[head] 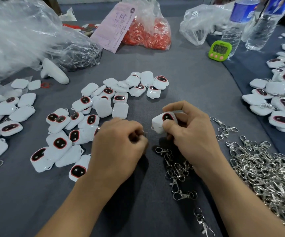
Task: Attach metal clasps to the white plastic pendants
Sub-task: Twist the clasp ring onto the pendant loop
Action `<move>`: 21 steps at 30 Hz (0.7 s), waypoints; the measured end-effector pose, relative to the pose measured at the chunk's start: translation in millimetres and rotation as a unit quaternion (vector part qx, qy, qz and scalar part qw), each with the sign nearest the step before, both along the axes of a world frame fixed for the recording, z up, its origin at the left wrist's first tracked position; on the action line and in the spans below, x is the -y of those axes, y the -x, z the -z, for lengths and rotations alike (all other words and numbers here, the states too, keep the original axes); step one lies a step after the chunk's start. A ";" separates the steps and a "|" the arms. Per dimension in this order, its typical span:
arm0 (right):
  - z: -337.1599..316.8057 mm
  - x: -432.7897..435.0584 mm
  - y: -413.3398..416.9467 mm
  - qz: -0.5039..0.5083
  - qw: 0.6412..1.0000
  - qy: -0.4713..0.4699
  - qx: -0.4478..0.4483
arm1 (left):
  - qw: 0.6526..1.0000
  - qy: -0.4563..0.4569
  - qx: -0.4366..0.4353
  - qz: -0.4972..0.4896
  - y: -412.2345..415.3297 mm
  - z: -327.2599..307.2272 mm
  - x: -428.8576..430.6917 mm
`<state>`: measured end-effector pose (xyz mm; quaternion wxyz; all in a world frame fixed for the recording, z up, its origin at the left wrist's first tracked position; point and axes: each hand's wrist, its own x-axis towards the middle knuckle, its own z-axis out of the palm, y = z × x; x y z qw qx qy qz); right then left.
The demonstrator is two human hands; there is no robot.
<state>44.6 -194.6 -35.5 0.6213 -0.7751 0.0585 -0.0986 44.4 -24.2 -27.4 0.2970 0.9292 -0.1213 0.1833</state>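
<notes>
Right hand (pixel 190 135) around 1 white pendant (pixel 161 121)

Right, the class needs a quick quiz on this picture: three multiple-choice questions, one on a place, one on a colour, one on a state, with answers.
1. Where is the clasp heap? A far left; B far edge, middle; C near right.
2. What colour is the timer? A red; B green; C blue.
3. The right hand is: A gripping a pendant; B open and empty; C pressing the timer.

Answers:
1 C, the heap lies right of the right hand.
2 B, its case is green.
3 A, thumb and fingers curl round the pendant.
</notes>
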 end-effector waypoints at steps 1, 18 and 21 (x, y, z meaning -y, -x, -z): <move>-0.7 1.3 -0.2 0.002 1.000 -0.016 0.001 | 0.998 0.026 0.016 -0.050 -0.2 -2.0 -2.2; 1.6 -0.9 2.0 -0.029 0.999 0.024 -0.030 | 0.988 0.049 -0.140 0.048 1.5 2.8 4.3; 0.6 -0.8 2.3 -0.039 0.998 0.032 -0.034 | 0.988 0.051 -0.137 0.057 0.6 4.0 2.7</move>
